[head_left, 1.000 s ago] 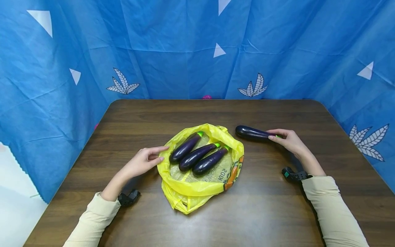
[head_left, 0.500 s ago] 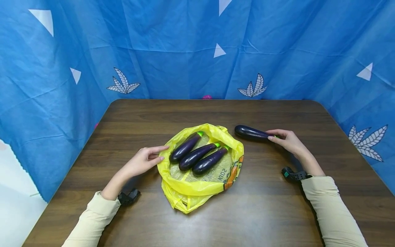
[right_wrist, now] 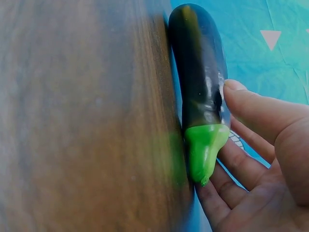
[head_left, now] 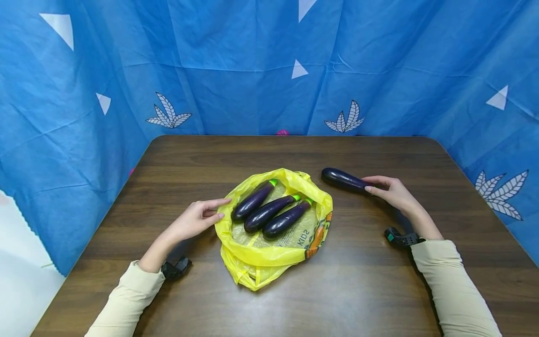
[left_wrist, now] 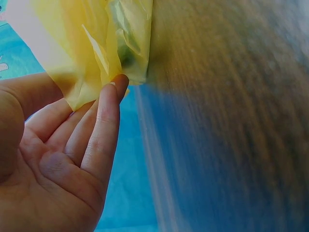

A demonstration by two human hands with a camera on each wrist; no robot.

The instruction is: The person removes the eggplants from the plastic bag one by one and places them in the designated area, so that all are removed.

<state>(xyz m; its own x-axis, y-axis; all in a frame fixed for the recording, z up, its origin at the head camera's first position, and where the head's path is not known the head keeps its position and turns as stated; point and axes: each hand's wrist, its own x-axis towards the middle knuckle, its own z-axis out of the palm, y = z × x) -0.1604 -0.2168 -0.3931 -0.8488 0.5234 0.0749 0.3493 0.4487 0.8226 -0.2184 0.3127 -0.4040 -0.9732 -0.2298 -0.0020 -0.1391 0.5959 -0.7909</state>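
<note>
A yellow plastic bag (head_left: 261,255) lies with its mouth spread wide on the table, three dark purple eggplants (head_left: 263,214) side by side inside it. At the bag's left rim, my left hand (head_left: 197,220) pinches the plastic; the left wrist view shows the yellow film (left_wrist: 91,53) between thumb and fingers. Right of the bag, my right hand (head_left: 391,191) grips another eggplant (head_left: 343,179) near its stem end, thumb on the near side. Its green cap (right_wrist: 206,147) shows in the right wrist view, while the fingers hide it in the head view.
The brown wooden table (head_left: 269,309) carries the bag and eggplants. A blue curtain (head_left: 252,70) with white prints hangs around its back and sides. Black wrist cameras (head_left: 176,269) sit below both hands.
The blunt end of the eggplant in my right hand has tipped slightly upward. Both hands stay almost in place, and the bag with its eggplants has not moved.
</note>
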